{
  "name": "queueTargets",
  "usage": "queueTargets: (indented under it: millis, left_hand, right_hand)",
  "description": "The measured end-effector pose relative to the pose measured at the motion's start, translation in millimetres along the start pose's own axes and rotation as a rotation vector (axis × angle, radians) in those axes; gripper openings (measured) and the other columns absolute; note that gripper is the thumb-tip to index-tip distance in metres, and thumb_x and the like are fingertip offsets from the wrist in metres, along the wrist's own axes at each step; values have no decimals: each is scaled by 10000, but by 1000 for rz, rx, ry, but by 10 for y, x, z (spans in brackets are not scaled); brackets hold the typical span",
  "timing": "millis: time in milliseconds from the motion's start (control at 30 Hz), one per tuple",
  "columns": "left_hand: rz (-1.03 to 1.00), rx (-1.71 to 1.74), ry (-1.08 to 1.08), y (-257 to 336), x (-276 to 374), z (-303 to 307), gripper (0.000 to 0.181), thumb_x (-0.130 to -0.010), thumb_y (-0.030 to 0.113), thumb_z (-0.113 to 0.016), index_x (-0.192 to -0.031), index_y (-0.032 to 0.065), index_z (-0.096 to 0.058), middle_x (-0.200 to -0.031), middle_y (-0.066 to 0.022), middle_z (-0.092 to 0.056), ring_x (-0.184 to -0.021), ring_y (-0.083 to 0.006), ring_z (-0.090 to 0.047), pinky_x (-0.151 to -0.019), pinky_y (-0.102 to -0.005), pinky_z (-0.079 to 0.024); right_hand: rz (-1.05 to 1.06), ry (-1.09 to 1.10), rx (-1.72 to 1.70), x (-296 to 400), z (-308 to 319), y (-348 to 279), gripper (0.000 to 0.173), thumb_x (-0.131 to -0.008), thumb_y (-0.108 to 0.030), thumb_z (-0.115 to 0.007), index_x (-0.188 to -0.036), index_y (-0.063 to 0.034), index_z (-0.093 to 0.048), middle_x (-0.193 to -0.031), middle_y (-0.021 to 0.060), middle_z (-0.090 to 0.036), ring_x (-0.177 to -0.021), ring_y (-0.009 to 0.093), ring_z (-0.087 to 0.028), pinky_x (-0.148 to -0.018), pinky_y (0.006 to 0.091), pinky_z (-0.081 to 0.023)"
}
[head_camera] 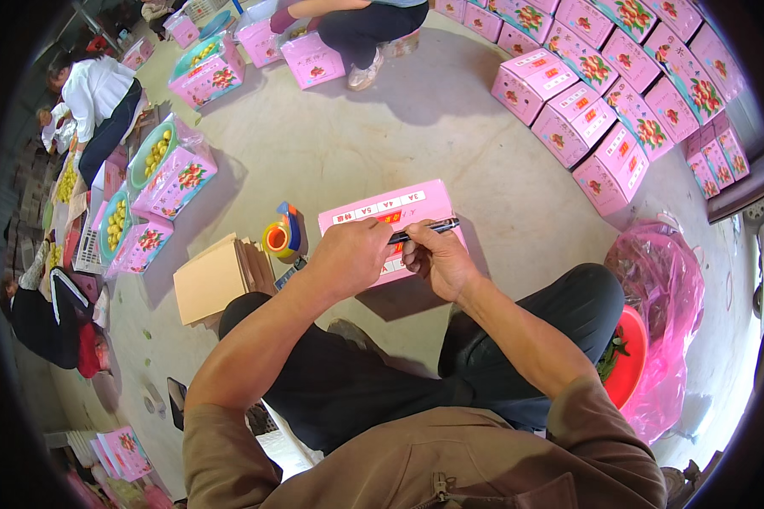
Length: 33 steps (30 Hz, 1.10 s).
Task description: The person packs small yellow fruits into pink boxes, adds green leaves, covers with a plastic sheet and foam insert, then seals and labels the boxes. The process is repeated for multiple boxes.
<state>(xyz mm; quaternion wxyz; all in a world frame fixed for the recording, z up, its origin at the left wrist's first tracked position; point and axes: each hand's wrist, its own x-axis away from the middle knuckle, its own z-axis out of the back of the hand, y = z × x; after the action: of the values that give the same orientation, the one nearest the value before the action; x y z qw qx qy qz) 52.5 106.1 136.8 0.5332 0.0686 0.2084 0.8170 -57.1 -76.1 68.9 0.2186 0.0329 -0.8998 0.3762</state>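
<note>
A black marker pen (444,226) lies across both hands, above a closed pink cardboard box (430,191) printed with writing and red marks. My left hand (354,253) grips the pen's left end, seen from the back of the hand. With thumb and curled fingers, my right hand (438,257) holds the barrel near its right end. Left of the box, an orange and blue tape dispenser (282,237) stands on the floor, beside a stack of brown cardboard sheets (213,280).
Pink boxes (611,168) are stacked at the upper right. Open boxes with basins of yellow-green fruit (156,156) stand at the left, near co-workers (99,95). A red basin with leaves (633,356) and pink plastic film (665,318) lie by the right knee.
</note>
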Motion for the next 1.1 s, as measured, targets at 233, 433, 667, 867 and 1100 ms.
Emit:
queueTargets:
  millis: [233, 433, 667, 867, 1100]
  left_hand:
    - [-10, -207, 40, 67, 48, -89, 189, -970, 167, -676, -921, 5, -593, -858, -176, -686, -816, -386, -701, -672, -502, -542]
    - [639, 161, -81, -245, 120, -222, 447, -993, 379, -691, -935, -62, -644, -793, -186, -690, -719, -306, -695, -652, -425, -518]
    - [1189, 592, 92, -1281, 741, -1189, 535, -991, 498, -638, -1157, -11, -653, -887, -83, -626, -751, -240, -649, -634, -417, -555]
    - [1409, 1138, 261, -901, 843, -1717, 605, -1049, 550, -569, -1320, 10, -587, -1224, -159, -649, -1063, -372, -701, -866, -585, -615]
    - [1589, 1353, 426, -262, 882, -2039, 569, -1129, 529, -463, -1424, 45, -513, -1392, -199, -612, -1208, -411, -659, -950, -654, -581]
  right_hand:
    - [-17, 33, 146, 101, -105, -78, 287, -1024, -335, -733, -1033, -49, -718, -871, 71, -719, -791, 177, -663, -705, 331, -525]
    - [0, -96, 694, -95, 0, -753, 510, -1057, -353, -680, -1363, 50, -613, -1092, 84, -748, -905, 140, -681, -788, 294, -559]
    - [411, 72, 637, -53, 193, -2062, 701, -966, -354, -731, -1473, 94, -551, -1180, 159, -724, -968, 212, -680, -841, 349, -553]
    - [332, -12, 946, -143, 343, -1912, 728, -969, -320, -697, -1498, 136, -492, -1250, 235, -713, -1079, 287, -701, -957, 389, -550]
    - [357, -291, 1200, -442, 67, -1732, 708, -992, -327, -711, -1523, 77, -475, -1318, 271, -663, -1168, 376, -682, -1019, 423, -534]
